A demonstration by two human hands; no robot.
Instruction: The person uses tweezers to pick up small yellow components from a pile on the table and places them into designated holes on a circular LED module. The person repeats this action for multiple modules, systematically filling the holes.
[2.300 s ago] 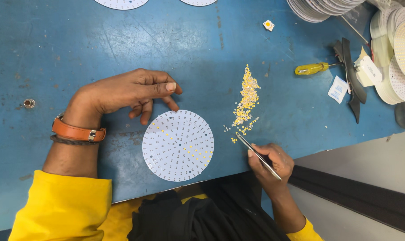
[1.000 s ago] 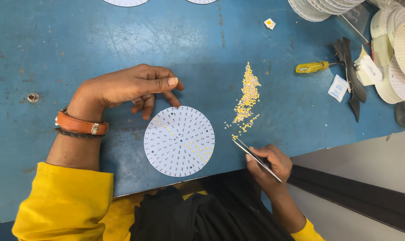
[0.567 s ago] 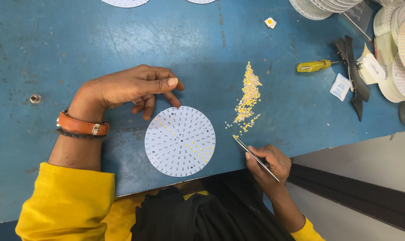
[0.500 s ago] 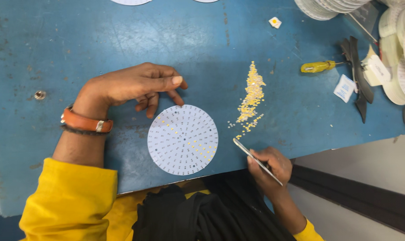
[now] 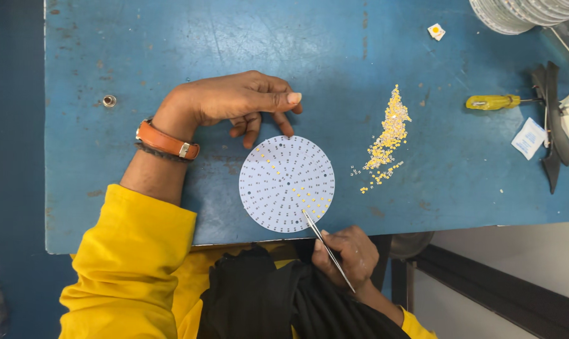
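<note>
- At the near edge of the blue worktop [image 5: 171,37], the right hand [image 5: 346,254] has its fingers pinched on thin tweezers [image 5: 327,249], tips touching the round white board [image 5: 287,184].
- Left hand [image 5: 234,103] rests just beyond the board, fingers loosely curled, fingertips near its far rim.
- Tiny yellow chips [image 5: 388,135] lie heaped to the right.
- Whether the tweezers hold a chip is too small to tell.

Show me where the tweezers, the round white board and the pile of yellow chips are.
tweezers [image 5: 325,247], head view, middle of the shaft.
round white board [image 5: 279,179], head view, its centre.
pile of yellow chips [image 5: 390,130], head view, middle of the heap.
</note>
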